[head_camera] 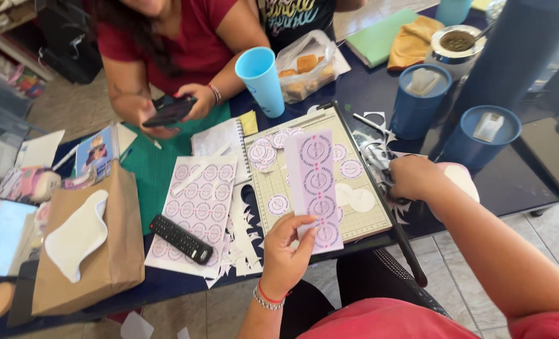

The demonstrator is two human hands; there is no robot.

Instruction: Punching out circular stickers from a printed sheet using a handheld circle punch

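Observation:
My left hand [284,250] pinches the near end of a lilac paper strip [316,182] printed with a column of round labels, held over a cream cutting board [348,220]. My right hand [414,177] rests closed at the board's right edge on the black cutter arm [400,233], among paper scraps; what its fingers grip is hidden. Several cut round labels [265,150] lie piled on the board's far corner.
A printed label sheet [194,210] and a black remote [181,238] lie left of the board. A brown paper bag [91,251] stands at the left. Blue cups [262,78], two round blue containers [417,103] and a bag of pastries [304,69] sit farther back. A person opposite holds a phone [168,112].

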